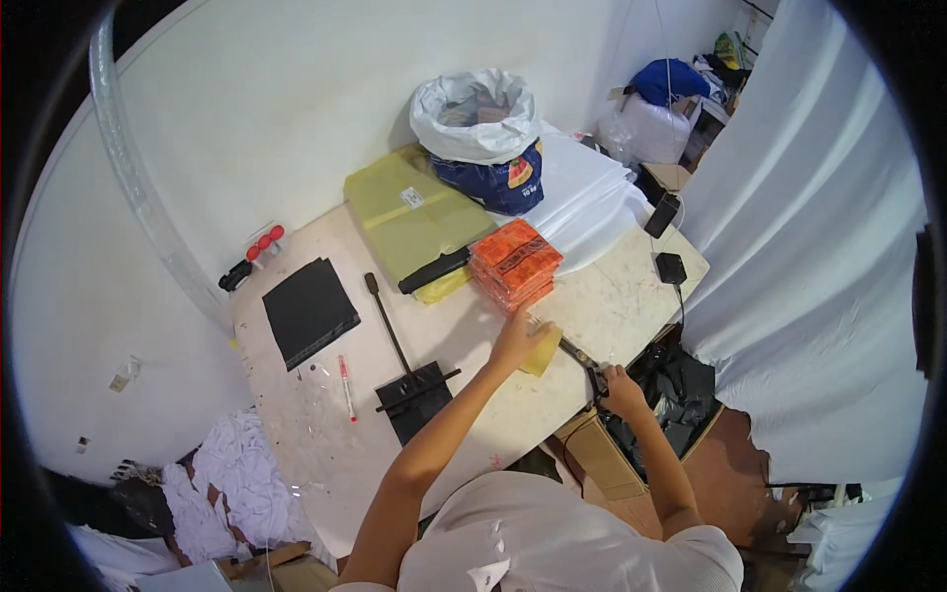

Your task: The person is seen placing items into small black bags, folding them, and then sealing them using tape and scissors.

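My left hand (515,342) is closed around a yellowish roll of tape (543,352), just in front of a stack of orange packets (515,259) in clear wrap. In my right hand (623,393), at the table's right front edge, are the black handles of a pair of scissors (586,364). Their blades point toward the tape roll. My fingers partly hide both things. Against the stack's left side lies a long black object (434,270), perhaps a knife.
On the table (582,306) are black sheets (311,311), a black rod-handled tool (391,326), a red-and-white marker (347,388), yellow packaging (400,222), a white-and-blue bag (473,128), white sheets (582,197) and a black adapter (671,267). Below the right edge stands a cardboard box (604,456).
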Tool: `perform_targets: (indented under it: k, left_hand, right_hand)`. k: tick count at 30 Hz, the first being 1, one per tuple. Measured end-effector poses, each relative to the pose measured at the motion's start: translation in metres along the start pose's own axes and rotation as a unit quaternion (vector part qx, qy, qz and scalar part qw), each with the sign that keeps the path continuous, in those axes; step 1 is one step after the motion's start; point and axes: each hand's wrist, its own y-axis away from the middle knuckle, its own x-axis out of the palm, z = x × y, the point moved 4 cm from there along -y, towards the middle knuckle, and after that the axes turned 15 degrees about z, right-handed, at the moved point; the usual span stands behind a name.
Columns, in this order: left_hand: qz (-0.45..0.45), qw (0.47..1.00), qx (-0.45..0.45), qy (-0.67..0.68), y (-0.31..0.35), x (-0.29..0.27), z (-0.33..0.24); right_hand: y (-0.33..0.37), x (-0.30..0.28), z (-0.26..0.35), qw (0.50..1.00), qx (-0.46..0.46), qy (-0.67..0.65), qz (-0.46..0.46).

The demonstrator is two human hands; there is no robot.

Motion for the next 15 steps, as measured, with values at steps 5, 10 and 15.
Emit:
perform_targets:
  k: [5, 10, 15]
  left_hand:
    - [0.248, 0.955, -0.125, 0.102, 0.022, 0.007, -0.002]
    - [0.347, 0.917, -0.085, 0.18, 0.072, -0.012, 0.0]
    - [0.228, 0.973, -0.011, 0.041, 0.076, -0.011, 0.002]
  right_hand:
    - [0.012, -0.013, -0.013, 0.997, -0.028, -0.068, 0.02]
    - [0.041, -0.052, 0.028, 0.979, -0.094, -0.179, 0.037]
    - [0.055, -0.075, 0.043, 0.983, -0.158, -0.096, -0.017]
